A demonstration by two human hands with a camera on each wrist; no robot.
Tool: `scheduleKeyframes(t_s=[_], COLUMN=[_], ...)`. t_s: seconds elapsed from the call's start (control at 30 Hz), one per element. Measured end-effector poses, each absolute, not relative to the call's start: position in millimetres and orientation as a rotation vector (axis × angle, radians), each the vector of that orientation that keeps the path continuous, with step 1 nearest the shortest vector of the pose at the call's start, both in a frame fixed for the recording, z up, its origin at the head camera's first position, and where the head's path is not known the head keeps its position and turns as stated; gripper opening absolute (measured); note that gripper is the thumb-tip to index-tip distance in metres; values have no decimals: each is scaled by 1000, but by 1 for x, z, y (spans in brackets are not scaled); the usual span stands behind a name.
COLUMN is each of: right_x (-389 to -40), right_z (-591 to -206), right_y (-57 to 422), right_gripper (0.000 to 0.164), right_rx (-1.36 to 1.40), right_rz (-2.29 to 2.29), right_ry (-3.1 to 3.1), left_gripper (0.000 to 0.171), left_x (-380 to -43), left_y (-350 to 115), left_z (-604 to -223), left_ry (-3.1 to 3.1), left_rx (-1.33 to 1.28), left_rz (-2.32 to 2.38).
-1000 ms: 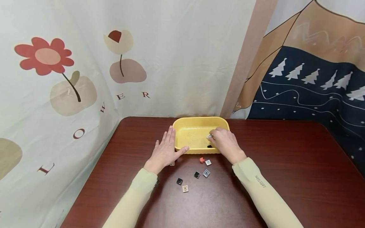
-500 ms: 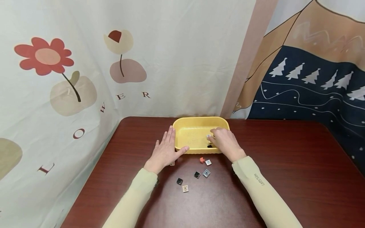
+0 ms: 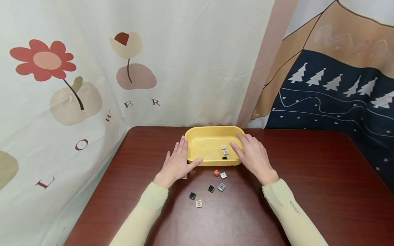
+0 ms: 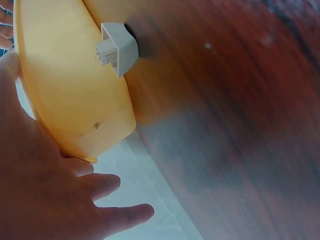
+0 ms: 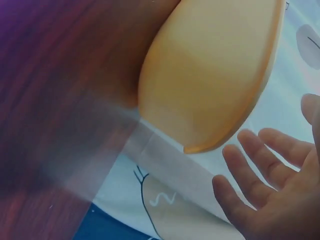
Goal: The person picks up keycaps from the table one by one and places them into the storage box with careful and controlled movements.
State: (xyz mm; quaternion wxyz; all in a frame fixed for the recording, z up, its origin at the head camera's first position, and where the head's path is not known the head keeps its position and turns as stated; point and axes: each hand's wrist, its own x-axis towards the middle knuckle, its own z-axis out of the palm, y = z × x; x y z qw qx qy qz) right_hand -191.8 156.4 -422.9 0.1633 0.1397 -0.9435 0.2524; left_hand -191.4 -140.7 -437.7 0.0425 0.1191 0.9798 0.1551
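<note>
A yellow plastic basin (image 3: pixel 194 163) stands toward the table's back edge. My left hand (image 3: pixel 176 164) lies along its left end, fingers extended and thumb over the front rim. Inside, toward the right, are two white keycaps (image 3: pixel 226 152) and a black keycap (image 3: pixel 225 158). My right hand (image 3: pixel 255 158) is at the basin's right end, fingers spread and holding nothing. In front of the basin lie a small red piece (image 3: pixel 217 173) and a white keycap (image 3: pixel 223 175). In the left wrist view a pale keycap (image 4: pixel 129 49) with its stem showing lies beside the basin.
Nearer on the dark wood table (image 3: pixel 307 184) are a grey-blue keycap (image 3: pixel 221 187), two black keycaps (image 3: pixel 211 188) and a cream keycap (image 3: pixel 198 204). A beige keycap (image 3: pixel 184 177) is partly hidden by my left wrist. A printed curtain (image 3: pixel 197 68) hangs behind the table.
My right hand has let go of a white keycap, which now lies in the basin, and moved right with fingers opening. The left hand stays at the basin's left end.
</note>
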Motion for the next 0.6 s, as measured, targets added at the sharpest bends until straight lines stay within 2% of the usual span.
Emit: scheduleKeyframes(t_s=[0.3, 0.6], right_x=[-180, -179], right_z=[-433, -443], right_y=[168, 173], right_gripper=[67, 88], right_rx=[428, 366], right_rz=[590, 534], right_ry=[-2749, -2909], left_gripper=[111, 111], left_x=[-192, -192], left_y=[-141, -141], left_z=[-439, -439], left_ry=[3004, 3001], left_rx=[366, 366], left_rz=[482, 487])
